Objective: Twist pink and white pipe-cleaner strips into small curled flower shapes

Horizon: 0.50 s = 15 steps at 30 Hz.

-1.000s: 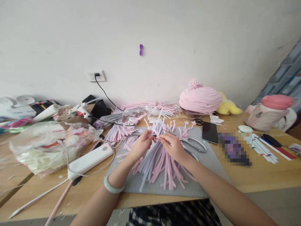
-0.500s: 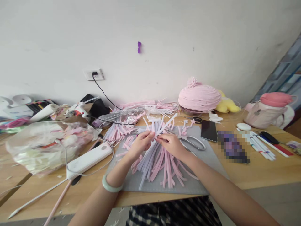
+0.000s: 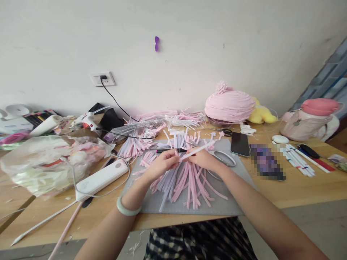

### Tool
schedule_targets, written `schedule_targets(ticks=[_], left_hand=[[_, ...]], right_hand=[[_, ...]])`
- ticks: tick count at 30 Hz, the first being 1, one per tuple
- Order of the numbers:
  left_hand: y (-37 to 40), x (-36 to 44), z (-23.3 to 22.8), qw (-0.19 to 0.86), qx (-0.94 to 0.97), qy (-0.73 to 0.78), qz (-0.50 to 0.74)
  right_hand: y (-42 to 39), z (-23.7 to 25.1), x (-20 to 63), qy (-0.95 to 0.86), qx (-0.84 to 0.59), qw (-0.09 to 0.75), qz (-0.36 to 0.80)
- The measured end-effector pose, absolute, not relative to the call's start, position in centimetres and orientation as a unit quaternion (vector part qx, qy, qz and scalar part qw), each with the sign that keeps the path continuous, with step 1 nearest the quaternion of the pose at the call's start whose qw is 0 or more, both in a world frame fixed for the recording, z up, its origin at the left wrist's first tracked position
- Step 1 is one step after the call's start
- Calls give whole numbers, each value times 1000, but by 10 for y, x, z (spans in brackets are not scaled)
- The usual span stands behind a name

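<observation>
My left hand (image 3: 162, 164) pinches a pale, whitish-lilac pipe cleaner (image 3: 200, 148) near its lower left end. The fingers of my right hand (image 3: 204, 159) are closed at the same strip, whose free end slants up to the right above them. Beneath both hands, pink pipe cleaners (image 3: 192, 187) and lilac pipe cleaners (image 3: 166, 188) fan out on a grey cutting mat (image 3: 227, 204). Silver-handled scissors (image 3: 230, 159) lie just right of my right hand, partly hidden by it. A black pen (image 3: 160, 151) lies behind my left hand.
At the back stands a bowl-shaped bundle of pink strips (image 3: 229, 104). A phone (image 3: 240, 144), white markers (image 3: 299, 160) and a pink-lidded jug (image 3: 309, 121) are on the right. Left are a white power bank-like device (image 3: 101, 180) with cables and a plastic bag (image 3: 51, 166).
The pale pipe cleaner has swung from pointing steeply up to a flatter slant to the right. My right hand has turned and shifted slightly right. The camera view has tilted a little.
</observation>
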<state>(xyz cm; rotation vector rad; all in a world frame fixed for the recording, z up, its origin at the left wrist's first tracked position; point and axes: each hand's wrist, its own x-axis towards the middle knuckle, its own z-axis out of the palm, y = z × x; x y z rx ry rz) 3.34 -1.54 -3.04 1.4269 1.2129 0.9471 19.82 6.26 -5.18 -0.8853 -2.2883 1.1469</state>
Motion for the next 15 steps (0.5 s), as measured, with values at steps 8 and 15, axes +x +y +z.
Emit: schedule_targets(ticks=[8,15], left_hand=[[-19,42,-34,352,729,523,267],[-14,40,-41,75,736,644,196]], right_hand=[[72,-38,215,-823,-249,101,501],[37,-33,203,-915,-306,241,107]])
